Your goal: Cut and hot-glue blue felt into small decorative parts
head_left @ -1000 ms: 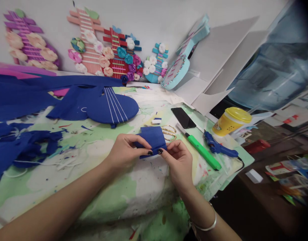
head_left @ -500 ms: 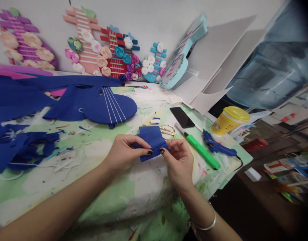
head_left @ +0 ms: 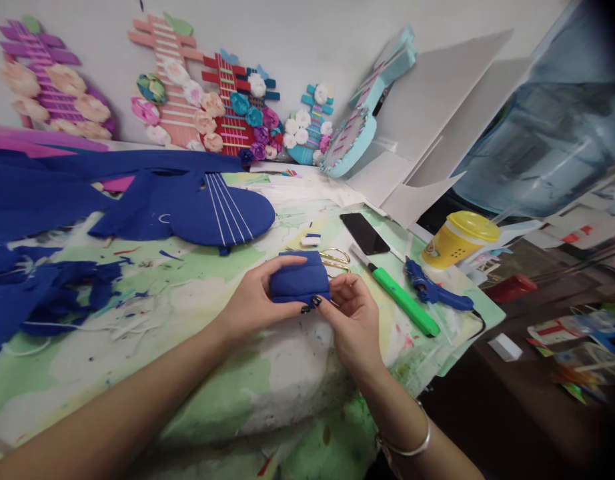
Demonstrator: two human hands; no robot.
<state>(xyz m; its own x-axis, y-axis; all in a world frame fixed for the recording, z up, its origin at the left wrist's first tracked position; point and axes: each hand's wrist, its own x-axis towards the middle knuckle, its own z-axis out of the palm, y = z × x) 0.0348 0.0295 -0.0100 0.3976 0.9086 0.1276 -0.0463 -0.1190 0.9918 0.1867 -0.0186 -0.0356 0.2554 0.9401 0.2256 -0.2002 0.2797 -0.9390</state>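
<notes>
A small piece of dark blue fabric point(head_left: 298, 277) is held between my two hands above the table, its lower edge folded over. My left hand point(head_left: 255, 293) grips its left side, thumb along the bottom edge and index finger across the top. At the lower right corner my right hand point(head_left: 355, 317) pinches it, thumb in front and the other fingers curled behind. Gold-handled scissors point(head_left: 337, 257) lie just behind the fabric, their blades mostly hidden. To the left rests a blue guitar-like shape point(head_left: 222, 213) with white strings.
Right of my hands lie a green utility knife point(head_left: 405, 301), a blue glue gun point(head_left: 435, 287) and a black phone point(head_left: 365, 233). A yellow-lidded cup point(head_left: 457, 240) stands near the table's right edge. Blue fabric scraps point(head_left: 77, 280) cover the left side. Decorated guitar shapes point(head_left: 175, 87) lean against the wall.
The fabric's lower edge has been folded up, so the piece looks shorter. My left index finger has moved up to its top edge, and my right hand has shifted slightly left.
</notes>
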